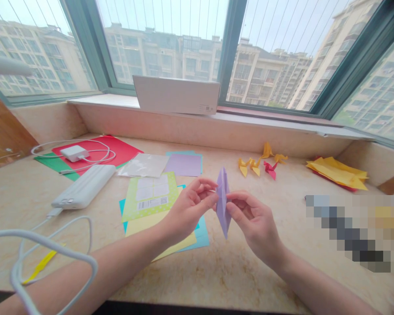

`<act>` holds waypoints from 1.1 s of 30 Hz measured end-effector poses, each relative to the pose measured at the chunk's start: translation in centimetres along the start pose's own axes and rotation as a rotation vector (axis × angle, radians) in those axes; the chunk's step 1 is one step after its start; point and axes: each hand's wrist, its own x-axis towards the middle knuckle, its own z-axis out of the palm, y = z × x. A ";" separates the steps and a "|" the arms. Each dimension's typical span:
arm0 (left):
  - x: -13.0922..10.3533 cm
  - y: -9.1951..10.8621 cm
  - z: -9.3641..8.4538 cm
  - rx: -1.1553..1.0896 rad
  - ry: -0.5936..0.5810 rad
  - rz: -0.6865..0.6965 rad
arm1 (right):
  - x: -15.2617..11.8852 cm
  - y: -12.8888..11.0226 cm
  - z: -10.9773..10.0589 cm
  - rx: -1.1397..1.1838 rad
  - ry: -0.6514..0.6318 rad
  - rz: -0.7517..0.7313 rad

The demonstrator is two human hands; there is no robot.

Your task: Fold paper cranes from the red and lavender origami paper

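Observation:
A folded piece of purple origami paper [222,203] is held upright above the desk, its pointed ends up and down. My left hand [199,202] pinches its left side between thumb and fingers. On the other side, my right hand [251,214] grips the right layers, thumb and fingertips against the paper. Behind the right hand stand small folded paper cranes: several yellow ones [255,166] and a red one [270,169]. Under and beyond the left hand lie a green dotted paper packet [151,197] and yellow and blue sheets [195,232].
Flat purple paper [184,164] and a clear plastic sleeve [142,165] lie behind the packet. At left are a white power bank [84,186], a charger [74,152] and looping white cables. Yellow sheets [338,171] lie at right, near a blurred-out patch. A white box [177,94] stands on the sill.

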 end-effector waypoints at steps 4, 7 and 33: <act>-0.1 0.1 0.0 0.041 -0.005 0.023 | -0.1 0.3 0.0 0.004 -0.007 0.032; -0.2 0.2 -0.1 0.146 0.003 0.013 | -0.2 0.4 0.0 -0.025 0.008 0.014; -0.4 0.0 0.3 0.059 0.012 0.046 | -0.4 0.1 0.3 0.030 -0.059 0.008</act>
